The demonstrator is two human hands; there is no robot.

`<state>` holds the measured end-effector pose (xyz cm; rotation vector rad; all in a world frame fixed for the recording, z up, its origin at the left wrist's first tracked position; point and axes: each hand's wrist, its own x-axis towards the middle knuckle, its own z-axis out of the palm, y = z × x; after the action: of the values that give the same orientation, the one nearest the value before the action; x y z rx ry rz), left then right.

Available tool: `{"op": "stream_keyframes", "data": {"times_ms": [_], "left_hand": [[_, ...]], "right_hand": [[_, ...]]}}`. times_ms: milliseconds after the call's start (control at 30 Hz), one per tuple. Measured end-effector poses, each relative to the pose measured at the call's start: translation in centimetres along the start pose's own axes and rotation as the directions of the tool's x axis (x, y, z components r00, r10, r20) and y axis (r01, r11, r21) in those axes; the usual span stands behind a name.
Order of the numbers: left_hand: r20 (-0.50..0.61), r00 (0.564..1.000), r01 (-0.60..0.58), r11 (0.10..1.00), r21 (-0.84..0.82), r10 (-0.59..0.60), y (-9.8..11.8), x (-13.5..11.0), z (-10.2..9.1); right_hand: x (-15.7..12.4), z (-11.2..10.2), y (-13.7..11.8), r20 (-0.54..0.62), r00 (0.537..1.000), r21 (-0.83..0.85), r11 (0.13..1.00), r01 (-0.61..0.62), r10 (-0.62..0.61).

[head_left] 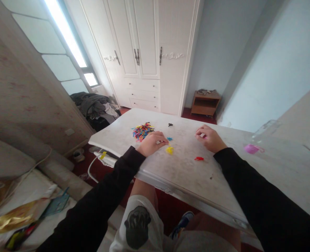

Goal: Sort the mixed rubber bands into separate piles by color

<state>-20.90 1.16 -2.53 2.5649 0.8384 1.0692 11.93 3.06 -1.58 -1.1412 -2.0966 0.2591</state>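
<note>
The loose heap of tiny multicoloured strips (140,133), probably plastic, lies on the white, faintly smudged tabletop (186,168), just beyond the knuckles of the left hand (155,142). That hand's fingers are bent, thumb and forefinger tips brought nearly together beside the small yellow cluster (170,150); whether they grip a strip is too blurred to tell. The right hand (209,138) is half curled with its thumb close to the fingers, and a trace of pink shows at its palm, though I cannot tell whether that is held or lying beneath. Around the hands sit a little blue cluster (170,139), a black one (170,124) and a red one (199,159), each apart from the others, seemingly so that the colours stay unmixed and within easy reach. Farther right, a clear, see-through container (266,130) stands near a bright pink pouch-like object (251,148); the contents of either cannot be made out. Beyond the table, a brown wooden cabinet (206,103) bears crumpled cloth (207,91) above its shadowed open compartment, and the white panelled wardrobe (144,38) is closed, hiding its contents.
</note>
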Motion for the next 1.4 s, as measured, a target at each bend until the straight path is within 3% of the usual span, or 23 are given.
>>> {"op": "stream_keyframes", "data": {"times_ms": [233,367,433,500,567,633,800,967,1033,1167,1400], "left_hand": [[0.059,0.998,0.016,0.996,-0.088,-0.01,-0.4,-0.1,0.8],[-0.077,0.992,0.097,0.994,-0.056,-0.102,-0.5,-0.2,-0.3],[-0.229,0.955,0.185,0.982,-0.034,-0.188,-1.3,-0.4,-1.4],[-0.383,0.873,0.315,0.949,-0.032,-0.303,-2.5,-0.8,-2.7],[-0.44,0.813,0.413,0.91,-0.023,-0.38,-3.7,-1.3,-3.7],[-0.417,0.807,0.456,0.89,-0.013,-0.419,-4.4,-1.7,-4.1],[-0.281,0.852,0.46,0.888,-0.002,-0.442,-4.7,-2.0,-3.6],[-0.349,0.78,0.549,0.836,-0.018,-0.519,-4.8,-2.2,-3.6],[-0.322,0.772,0.58,0.815,0.005,-0.547,-4.9,-2.3,-3.8],[-0.26,0.79,0.591,0.803,0.081,-0.555,-4.9,-2.3,-3.8],[-0.259,0.819,0.561,0.809,0.176,-0.512,-4.5,-2.2,-3.7]], "right_hand": [[0.0,0.2,0.2,0.011,1.0,0.007,1.0,0.004,-0.004],[0.0,0.1,0.1,0.013,1.0,0.003,1.0,0.005,-0.005],[0.0,0.0,0.1,0.005,1.0,0.0,1.0,0.007,-0.007],[0.0,-0.1,0.0,-0.002,1.0,0.0,1.0,0.007,-0.007],[0.0,-0.1,-0.1,-0.003,1.0,0.004,1.0,0.007,-0.007],[0.0,0.0,-0.2,-0.004,1.0,0.009,1.0,0.012,-0.012],[0.1,0.1,-0.3,0.002,1.0,0.015,1.0,0.015,-0.015],[0.0,0.1,-0.2,0.005,1.0,0.008,1.0,0.019,-0.019],[0.0,0.1,-0.2,0.013,1.0,0.009,1.0,0.021,-0.021],[0.0,0.1,-0.2,0.022,1.0,0.005,1.0,0.019,-0.019],[-0.1,0.2,-0.2,0.023,1.0,0.002,1.0,0.006,-0.006]]}}
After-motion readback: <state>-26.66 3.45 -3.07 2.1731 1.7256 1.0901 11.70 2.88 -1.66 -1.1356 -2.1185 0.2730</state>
